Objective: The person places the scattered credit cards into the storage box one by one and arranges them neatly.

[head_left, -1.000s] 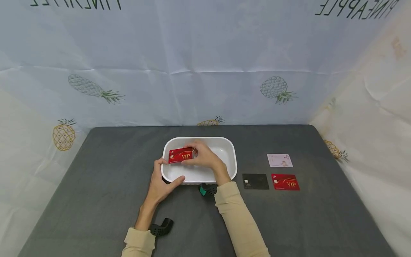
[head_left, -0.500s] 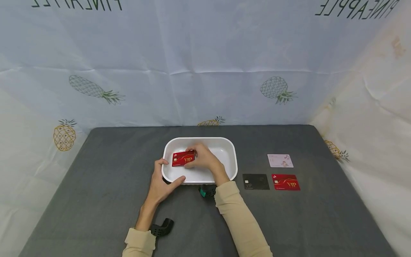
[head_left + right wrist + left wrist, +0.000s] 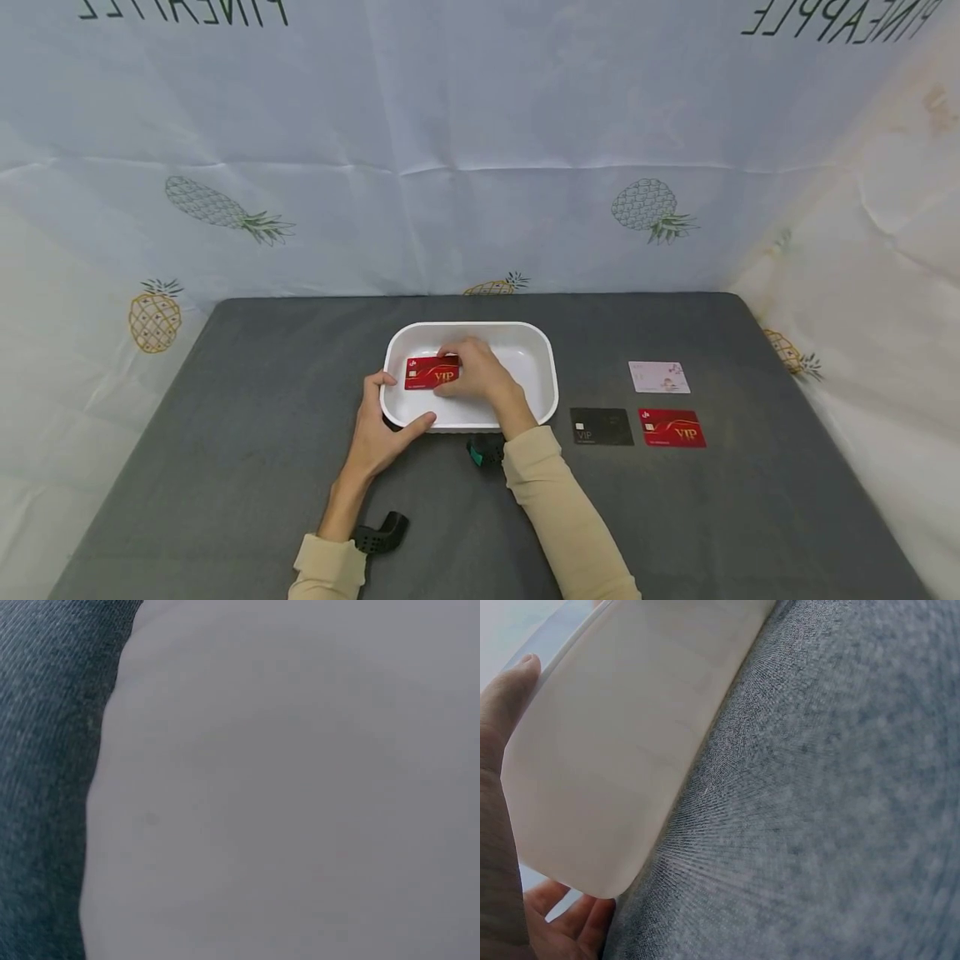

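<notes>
From the head, looks forward and down over the gray table (image 3: 750, 500) from well back. From the left wrist, looks close along the white tray (image 3: 622, 765); from the right wrist, closer, onto a blurred pale surface (image 3: 285, 780). Shares white tray and left hand (image 3: 372, 437) between head and left-wrist views.

Curtained tabletop booth: pineapple-print drapes (image 3: 450, 100), grey table (image 3: 712, 517).

A pale cloth (image 3: 465, 100) is hung at twelve o'clock; a gold pineapple (image 3: 154, 322) is printed at nine, a grey-green pineapple (image 3: 645, 205) at two.
</notes>
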Action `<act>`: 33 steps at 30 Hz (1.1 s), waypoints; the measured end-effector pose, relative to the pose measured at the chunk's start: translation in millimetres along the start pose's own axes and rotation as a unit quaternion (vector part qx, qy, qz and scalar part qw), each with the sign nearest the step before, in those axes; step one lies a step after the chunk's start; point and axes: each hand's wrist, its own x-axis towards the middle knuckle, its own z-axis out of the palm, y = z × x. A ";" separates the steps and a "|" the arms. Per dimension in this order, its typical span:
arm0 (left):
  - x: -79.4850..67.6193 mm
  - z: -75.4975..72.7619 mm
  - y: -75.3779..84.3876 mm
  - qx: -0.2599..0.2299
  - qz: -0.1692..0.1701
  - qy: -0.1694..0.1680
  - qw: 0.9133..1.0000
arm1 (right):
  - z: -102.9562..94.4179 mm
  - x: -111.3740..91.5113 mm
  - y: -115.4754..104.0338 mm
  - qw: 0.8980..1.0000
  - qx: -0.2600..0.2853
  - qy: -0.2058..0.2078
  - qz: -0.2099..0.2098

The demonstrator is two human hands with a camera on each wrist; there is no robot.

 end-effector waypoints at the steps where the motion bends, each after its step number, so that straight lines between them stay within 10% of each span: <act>1: -0.2 0.0 0.1 0.002 0.001 -0.001 1.000 | 0.2 -0.3 -0.2 1.000 -0.002 0.001 0.002; 33: -1.0 0.1 -0.2 0.010 -0.007 -0.001 1.000 | 1.7 -1.5 -0.7 1.000 0.011 -0.010 0.028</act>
